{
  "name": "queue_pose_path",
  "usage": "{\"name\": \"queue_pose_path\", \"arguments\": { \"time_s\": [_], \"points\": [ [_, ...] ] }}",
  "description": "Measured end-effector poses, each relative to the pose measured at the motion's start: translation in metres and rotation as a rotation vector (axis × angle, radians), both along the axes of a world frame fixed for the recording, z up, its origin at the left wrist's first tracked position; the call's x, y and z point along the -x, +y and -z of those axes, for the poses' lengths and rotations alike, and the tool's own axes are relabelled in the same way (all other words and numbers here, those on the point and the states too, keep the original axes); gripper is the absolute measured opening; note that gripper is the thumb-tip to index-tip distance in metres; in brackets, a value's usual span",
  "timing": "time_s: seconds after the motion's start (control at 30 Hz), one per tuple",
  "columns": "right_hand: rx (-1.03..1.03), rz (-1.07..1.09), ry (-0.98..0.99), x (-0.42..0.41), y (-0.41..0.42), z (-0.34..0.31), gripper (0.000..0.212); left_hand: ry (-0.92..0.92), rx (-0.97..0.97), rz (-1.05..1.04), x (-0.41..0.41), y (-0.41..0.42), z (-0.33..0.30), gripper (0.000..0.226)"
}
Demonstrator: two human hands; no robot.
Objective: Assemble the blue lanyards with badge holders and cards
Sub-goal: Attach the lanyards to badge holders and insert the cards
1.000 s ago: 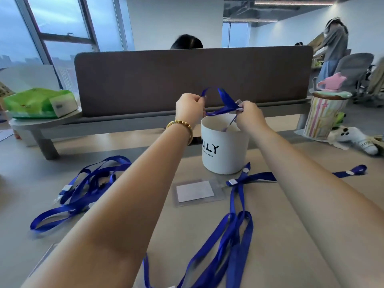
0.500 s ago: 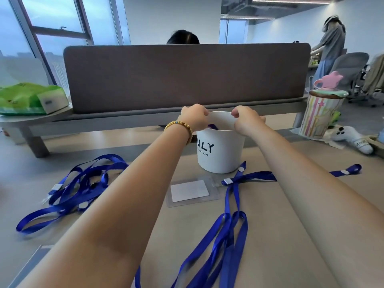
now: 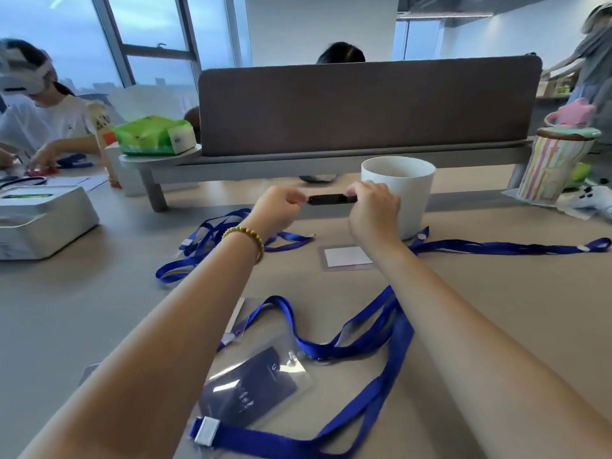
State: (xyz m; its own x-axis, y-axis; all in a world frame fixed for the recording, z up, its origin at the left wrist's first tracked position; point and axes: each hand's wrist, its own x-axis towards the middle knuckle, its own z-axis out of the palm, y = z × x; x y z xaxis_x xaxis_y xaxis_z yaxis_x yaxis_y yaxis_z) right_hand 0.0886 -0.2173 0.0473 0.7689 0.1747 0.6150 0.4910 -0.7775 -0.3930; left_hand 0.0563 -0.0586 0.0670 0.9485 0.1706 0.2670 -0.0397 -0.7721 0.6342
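My left hand (image 3: pixel 277 211) and my right hand (image 3: pixel 372 207) each pinch one end of a flat dark object (image 3: pixel 332 199), held level above the table in front of a white cup (image 3: pixel 402 193). Below them lies a clear badge holder with a white card (image 3: pixel 347 256). Nearer to me, a clear badge holder with a dark blue card (image 3: pixel 251 389) lies clipped to a blue lanyard (image 3: pixel 381 339). A pile of blue lanyards (image 3: pixel 212 240) lies to the left, and another lanyard (image 3: pixel 503 248) stretches right of the cup.
A grey divider panel (image 3: pixel 364 104) on a low shelf closes the far side. A green tissue pack (image 3: pixel 155 135) sits on the shelf's left end. A white box (image 3: pixel 43 220) stands at left, a striped cup (image 3: pixel 553 167) at right. Another person (image 3: pixel 39 111) works at far left.
Both hands left the cup's rim, where they lowered a blue lanyard into the cup, and now hold a flat dark object between them. The camera tilted down and turned left.
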Motion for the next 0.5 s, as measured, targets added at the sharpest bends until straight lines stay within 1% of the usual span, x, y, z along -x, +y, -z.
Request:
{"name": "queue_pose_path", "arguments": {
  "time_s": [0.1, 0.23, 0.4, 0.5],
  "points": [
    [0.041, -0.088, 0.057, 0.023, 0.027, 0.02, 0.041, 0.031, 0.024, -0.081, 0.032, 0.031, 0.018, 0.033],
    [0.139, -0.174, 0.17, 0.044, 0.06, 0.04, 0.039, 0.072, 0.015, -0.208, 0.062, 0.072, 0.043, 0.029],
    [0.267, -0.247, 0.312, 0.051, 0.089, 0.055, 0.04, 0.167, -0.153, -0.251, 0.079, 0.106, 0.072, 0.027],
    [0.301, -0.33, 0.368, 0.041, 0.109, 0.061, 0.047, 0.188, -0.257, -0.279, 0.075, 0.121, 0.083, 0.028]
  ]
}}
